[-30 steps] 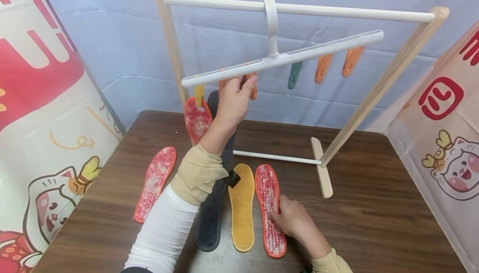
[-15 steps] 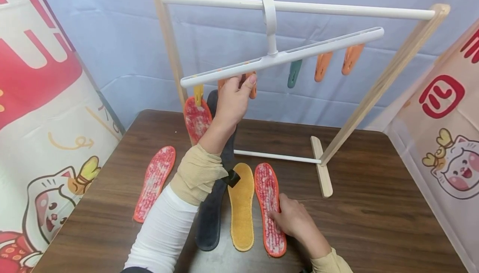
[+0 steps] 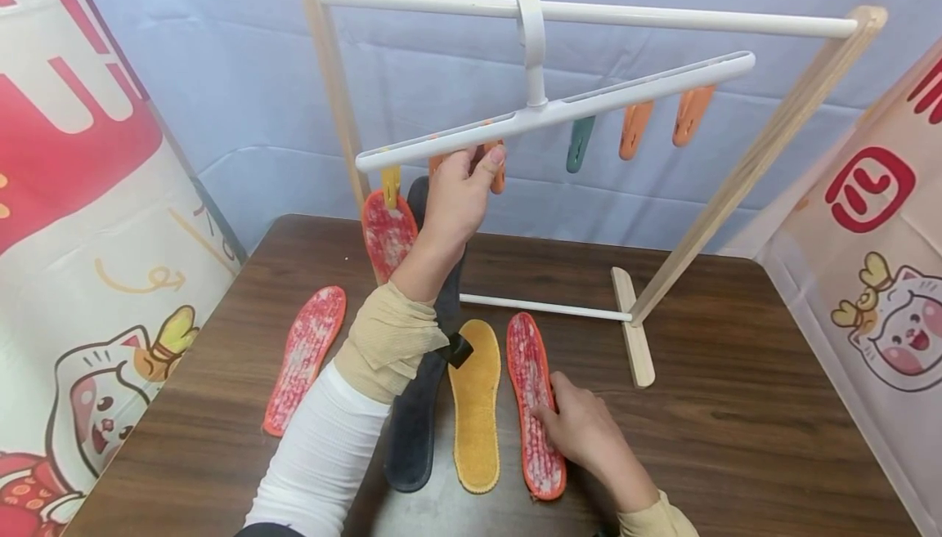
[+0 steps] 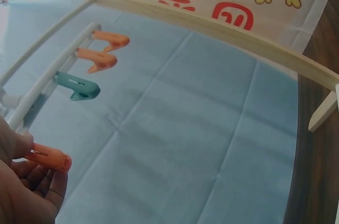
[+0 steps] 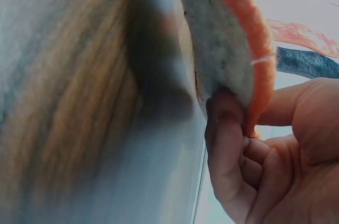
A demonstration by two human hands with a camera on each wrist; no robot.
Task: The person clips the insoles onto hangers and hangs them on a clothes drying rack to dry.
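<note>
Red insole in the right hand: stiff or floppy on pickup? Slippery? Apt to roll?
Probably fairly stiff: the red insole shows no obvious droop with the right hand pinching its side. Slipping seems unlikely, as its top looks fuzzy. It shouldn't roll, given its thin, flat shape.

rightmost insole (image 3: pixel 531 394): mottled red-white, orange-edged | pinched clothespin (image 4: pixel 50 156): orange | tabletop (image 3: pixel 736 406): brown woodgrain

On my feed: hanger (image 3: pixel 545 116) on the rack (image 3: pixel 625 15) at 12 o'clock, insoles (image 3: pixel 477 422) from 9 down round to 5.
</note>
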